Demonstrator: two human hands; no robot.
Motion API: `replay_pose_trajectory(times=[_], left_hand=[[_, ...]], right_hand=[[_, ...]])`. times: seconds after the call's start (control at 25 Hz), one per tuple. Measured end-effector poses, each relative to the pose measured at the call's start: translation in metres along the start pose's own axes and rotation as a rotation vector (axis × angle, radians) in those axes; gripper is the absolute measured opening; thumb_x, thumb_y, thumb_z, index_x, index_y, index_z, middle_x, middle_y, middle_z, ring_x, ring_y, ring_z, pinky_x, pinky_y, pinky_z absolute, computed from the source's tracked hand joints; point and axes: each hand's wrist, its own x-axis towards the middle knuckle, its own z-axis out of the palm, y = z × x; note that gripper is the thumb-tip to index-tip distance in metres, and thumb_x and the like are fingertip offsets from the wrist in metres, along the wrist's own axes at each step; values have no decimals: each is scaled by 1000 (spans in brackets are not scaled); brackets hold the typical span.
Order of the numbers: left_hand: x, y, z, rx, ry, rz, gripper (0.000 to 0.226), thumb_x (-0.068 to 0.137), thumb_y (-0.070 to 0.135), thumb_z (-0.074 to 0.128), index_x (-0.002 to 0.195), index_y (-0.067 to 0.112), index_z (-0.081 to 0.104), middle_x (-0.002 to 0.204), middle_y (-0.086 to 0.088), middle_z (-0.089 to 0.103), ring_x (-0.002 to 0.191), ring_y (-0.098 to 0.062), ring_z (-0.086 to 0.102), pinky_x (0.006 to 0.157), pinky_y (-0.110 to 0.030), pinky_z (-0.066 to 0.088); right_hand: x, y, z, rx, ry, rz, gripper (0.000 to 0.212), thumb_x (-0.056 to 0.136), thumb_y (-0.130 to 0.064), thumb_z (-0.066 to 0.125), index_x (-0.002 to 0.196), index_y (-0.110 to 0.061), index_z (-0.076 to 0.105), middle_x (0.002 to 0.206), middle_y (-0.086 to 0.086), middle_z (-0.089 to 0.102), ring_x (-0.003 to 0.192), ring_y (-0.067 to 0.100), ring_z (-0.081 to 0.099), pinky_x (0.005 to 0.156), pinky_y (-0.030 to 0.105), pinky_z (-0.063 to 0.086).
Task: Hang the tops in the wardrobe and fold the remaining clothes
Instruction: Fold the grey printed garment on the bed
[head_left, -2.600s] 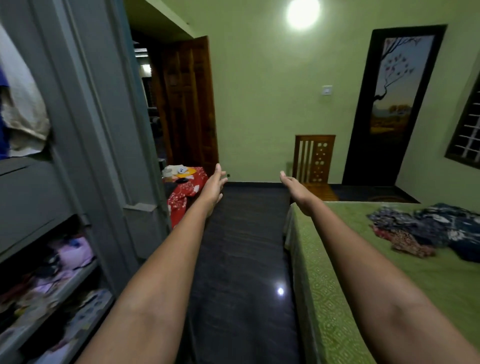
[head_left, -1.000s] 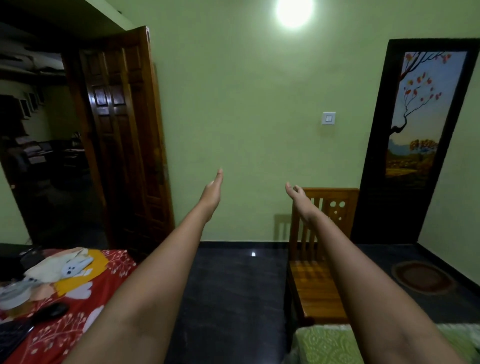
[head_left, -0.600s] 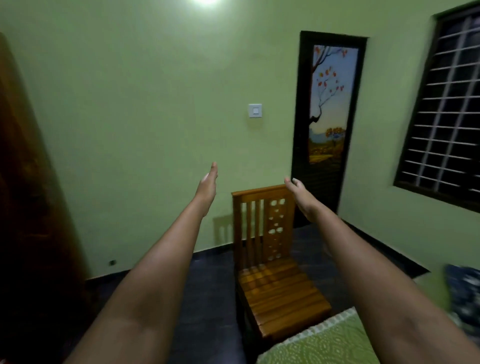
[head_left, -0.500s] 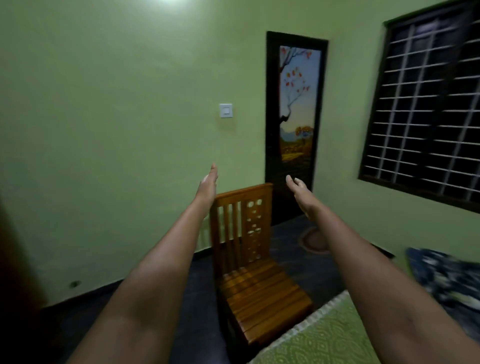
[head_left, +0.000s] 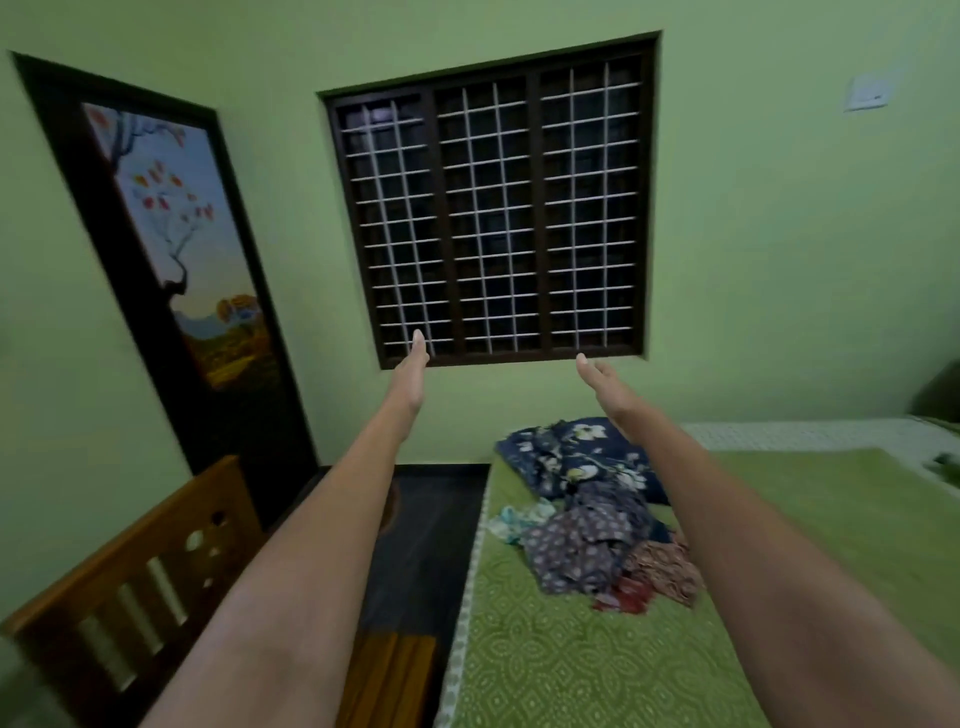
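Since 0.5 s ago, the bed (head_left: 571, 670) and clothes pile (head_left: 587, 525) near its left edge were brought into view; left hand (head_left: 410, 376) and right hand (head_left: 605, 387) are held flat, empty; tangled garments could be dragged off together.

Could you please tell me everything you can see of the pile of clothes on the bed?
The pile of clothes is a loose, crumpled heap of printed fabrics: navy with pale flowers at the back, a greyish small-print piece in the middle, reddish-brown and red pieces in front, a pale teal scrap at its left. It lies unfolded on the green patterned bedspread. Neither hand touches it.
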Motion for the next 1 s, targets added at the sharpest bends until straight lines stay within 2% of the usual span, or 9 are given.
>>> replay_pose_trajectory(times=[0.16,0.4,0.52,0.6,0.68,0.8,0.88,0.92,1.0], left_hand=[[20,-5,53,15,-140,10,76,92,69,19,151,21,21,157,-1,24,145,-21,22,118,-45,19],[76,-36,118,0,-178,-43,81,90,71,19,151,18,21,158,-2,22,144,-23,22,118,-47,19],[110,-74,148,13,-133,-143,80,91,70,20,151,17,22,157,-4,24,143,-26,24,116,-50,22],[134,-104,167,35,-102,-218,78,92,69,22,150,18,24,155,-4,28,141,-28,29,114,-51,26],[156,-135,184,62,-71,-269,68,96,61,29,144,14,36,147,-5,41,131,-30,41,109,-50,35],[188,-201,214,126,-17,-340,38,100,39,43,121,11,57,125,-10,61,106,-26,57,92,-42,46],[207,-256,235,160,-43,-424,25,99,28,49,111,9,61,114,-11,65,97,-27,60,89,-43,50],[218,-288,249,166,-61,-478,23,99,23,50,111,7,61,112,-14,64,94,-29,61,90,-46,52],[232,-347,273,158,-85,-558,25,99,16,50,119,3,58,116,-19,61,89,-30,61,85,-46,55]], right_hand=[[-10,24,-44,-22,146,65,79,94,-62,35,153,-17,9,159,8,12,144,31,18,115,47,18],[31,66,-86,-69,170,136,77,94,-62,33,152,-17,12,158,11,19,142,33,24,112,50,23],[74,97,-98,-124,144,196,67,99,-53,30,148,-9,22,143,15,41,123,30,47,90,38,43],[104,122,-104,-157,152,243,63,99,-52,32,144,-9,30,124,15,55,99,27,58,77,37,48],[138,157,-107,-215,135,293,59,98,-50,38,142,-11,33,112,13,60,86,26,62,75,40,51],[185,220,-106,-361,68,372,51,100,-42,41,140,-11,36,115,14,60,88,29,62,69,37,52],[212,268,-101,-507,29,401,50,100,-39,43,139,-8,40,121,18,58,96,34,62,81,44,51],[227,296,-98,-555,8,427,48,99,-38,45,137,-7,43,122,18,58,96,34,62,83,44,51],[250,350,-88,-647,-46,464,46,98,-34,49,137,-9,44,120,16,58,92,30,61,76,35,50]])
